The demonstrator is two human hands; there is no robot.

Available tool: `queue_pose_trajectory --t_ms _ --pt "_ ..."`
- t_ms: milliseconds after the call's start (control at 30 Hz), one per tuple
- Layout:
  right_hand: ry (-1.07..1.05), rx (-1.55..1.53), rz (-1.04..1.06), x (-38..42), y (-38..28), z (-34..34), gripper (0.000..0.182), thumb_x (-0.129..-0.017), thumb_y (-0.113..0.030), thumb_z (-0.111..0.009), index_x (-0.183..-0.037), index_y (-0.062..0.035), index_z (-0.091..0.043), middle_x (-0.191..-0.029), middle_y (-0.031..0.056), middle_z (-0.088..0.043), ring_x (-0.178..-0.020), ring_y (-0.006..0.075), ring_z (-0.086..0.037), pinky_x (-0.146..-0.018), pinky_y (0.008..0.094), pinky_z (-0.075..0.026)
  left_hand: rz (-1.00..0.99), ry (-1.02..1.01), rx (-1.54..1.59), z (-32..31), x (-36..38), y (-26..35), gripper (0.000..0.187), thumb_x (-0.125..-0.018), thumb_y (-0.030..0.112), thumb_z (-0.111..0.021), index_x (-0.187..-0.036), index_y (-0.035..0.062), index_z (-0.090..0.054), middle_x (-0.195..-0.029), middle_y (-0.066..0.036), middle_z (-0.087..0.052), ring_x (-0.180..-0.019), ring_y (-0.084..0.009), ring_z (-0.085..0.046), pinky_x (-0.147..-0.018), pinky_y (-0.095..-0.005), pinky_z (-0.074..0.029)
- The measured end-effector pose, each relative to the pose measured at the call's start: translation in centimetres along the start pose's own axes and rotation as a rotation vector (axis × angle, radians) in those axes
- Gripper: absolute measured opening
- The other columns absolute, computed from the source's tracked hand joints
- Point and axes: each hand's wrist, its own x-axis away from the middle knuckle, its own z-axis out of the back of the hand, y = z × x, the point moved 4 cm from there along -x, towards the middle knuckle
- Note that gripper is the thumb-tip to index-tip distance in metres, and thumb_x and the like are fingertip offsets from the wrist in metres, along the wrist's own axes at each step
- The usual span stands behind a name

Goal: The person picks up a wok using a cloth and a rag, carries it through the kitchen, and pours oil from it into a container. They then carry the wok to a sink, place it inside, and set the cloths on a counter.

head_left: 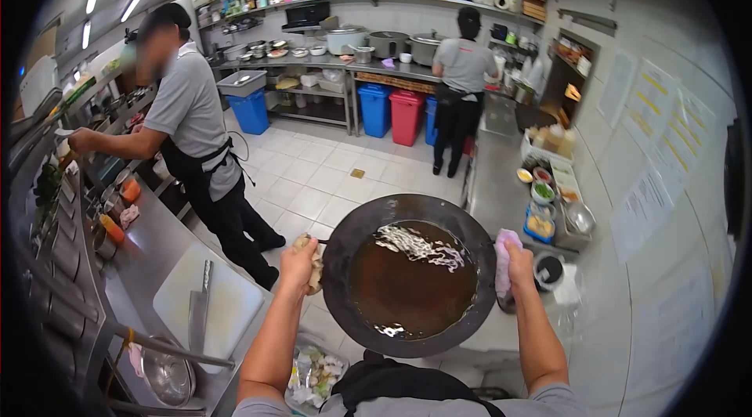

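Note:
A large dark wok (pixel 345 315) hangs level in front of my body, carried between both hands. Brown, shiny liquid (pixel 411 284), which looks like oil, fills its bottom and mirrors the ceiling lights. My left hand (pixel 298 264) is closed round the wok's left handle with a beige cloth (pixel 316 270) in between. On the other side, my right hand (pixel 518 267) grips the right handle through a pinkish-purple cloth (pixel 504 260). The cloths mostly hide both handles.
A co-worker (pixel 196 96) stands at the left counter; another (pixel 462 64) faces the back right. A knife (pixel 200 307) lies on a white cutting board (pixel 235 284). Ingredient tubs (pixel 542 191) line the right counter. A bin of scraps (pixel 313 374) is below me. Blue (pixel 374 111) and red bins (pixel 406 117) stand behind.

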Motion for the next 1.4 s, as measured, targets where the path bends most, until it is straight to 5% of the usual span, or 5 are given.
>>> queue_pose_trajectory --t_ms 167,267,767,1167,1400 --pt "-0.041 -0.061 0.082 -10.1 -0.7 -5.5 0.033 -0.089 -0.031 -0.065 -0.093 0.0013 -0.071 -0.082 -0.0002 -0.063 -0.072 0.0098 -0.057 -0.062 0.0290 -0.045 0.008 -0.028 0.006 -3.9 -8.1 2.8 0.017 -0.093 0.021 -0.064 -0.081 0.0100 -0.060 -0.062 -0.002 -0.057 -0.046 -0.0125 -0.053 -0.038 -0.0292 -0.041" --pt "-0.142 -0.073 0.096 -15.7 -2.3 -10.4 0.037 -0.090 -0.030 -0.063 -0.106 0.0034 -0.069 -0.091 0.0052 -0.067 -0.080 0.0132 -0.063 -0.071 0.0277 -0.049 0.005 0.014 0.016 -5.0 -13.1 4.0 0.018 -0.092 0.023 -0.066 -0.083 0.0075 -0.062 -0.064 -0.002 -0.059 -0.047 -0.0126 -0.055 -0.038 -0.0292 -0.042" --pt "-0.511 -0.062 0.069 -46.6 -1.5 -36.8 0.041 -0.092 -0.032 -0.060 -0.107 0.0056 -0.066 -0.095 0.0065 -0.066 -0.082 0.0147 -0.063 -0.073 0.0282 -0.049 -0.033 0.359 0.026 -8.2 -36.2 5.5 0.022 -0.092 0.023 -0.068 -0.082 0.0039 -0.062 -0.070 -0.003 -0.062 -0.056 -0.0117 -0.058 -0.050 -0.0283 -0.048" --pt "-0.709 -0.045 0.021 -59.5 -2.9 -60.2 0.051 -0.094 -0.032 -0.058 -0.124 0.0091 -0.060 -0.112 0.0117 -0.066 -0.100 0.0194 -0.064 -0.088 0.0300 -0.048 -0.076 0.503 0.045 -5.2 -55.8 9.6 0.023 -0.091 0.022 -0.068 -0.080 0.0028 -0.061 -0.068 -0.004 -0.061 -0.053 -0.0126 -0.057 -0.048 -0.0285 -0.046" --pt "-0.741 -0.032 0.094 -65.7 -4.9 -74.5 0.050 -0.094 -0.036 -0.057 -0.117 0.0080 -0.063 -0.103 0.0102 -0.067 -0.091 0.0181 -0.065 -0.081 0.0294 -0.049 -0.100 0.576 0.109 -3.1 -65.5 13.3 0.023 -0.091 0.022 -0.068 -0.081 0.0022 -0.061 -0.069 -0.004 -0.061 -0.054 -0.0123 -0.057 -0.049 -0.0283 -0.047"
